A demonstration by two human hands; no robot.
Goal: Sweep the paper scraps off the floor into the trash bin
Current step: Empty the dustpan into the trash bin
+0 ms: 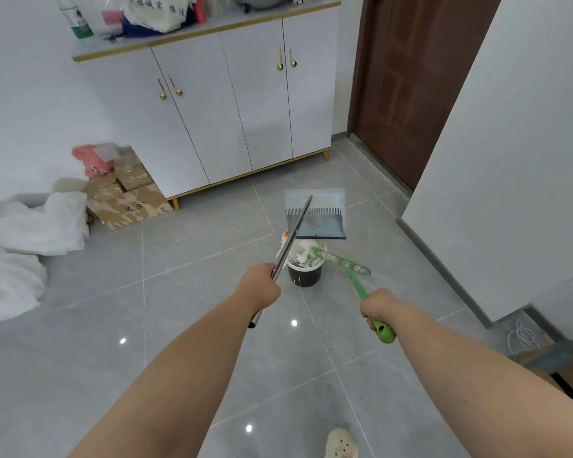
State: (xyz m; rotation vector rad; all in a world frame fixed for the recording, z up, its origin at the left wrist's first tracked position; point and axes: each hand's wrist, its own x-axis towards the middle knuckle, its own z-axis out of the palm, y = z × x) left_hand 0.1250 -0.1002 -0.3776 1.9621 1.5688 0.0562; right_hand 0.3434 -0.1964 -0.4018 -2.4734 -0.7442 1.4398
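**Scraps in the bin, dustpan tipped over it**

White paper scraps (301, 256) lie heaped in the bin (304, 276), a small dark pail with a pale rim that stands on the grey tiled floor (196, 342). The pile reaches up to the rim.

Just beyond the bin, a blue-grey dustpan (321, 219) hangs tilted, with its lip over the bin's far rim. Whether lip and rim touch cannot be told. A metal pole (293, 236) runs from the pan back past the bin's left side into the left hand (261, 285), whose fingers are curled round it. The pole's end sticks out below the wrist.

To the right of the bin, the right hand (377, 309) has its fingers wrapped round the handle of a green brush (354, 282). The brush head (341, 261) is blurred. It lies across the bin's right rim, and its tip reaches in among the scraps.

Behind the bin stands a white cabinet (245, 110) on short gold legs, with bags and a bottle on its top. A brown door (407, 77) is beyond the bin to the right. Far to the bin's left, cardboard boxes (129, 200) lean by the cabinet, a pink bag (88, 158) sits on them, and white sacks (30, 226) are slumped against the wall. On the near side of the bin, a pale shoe (341, 444) shows at the frame's bottom edge.
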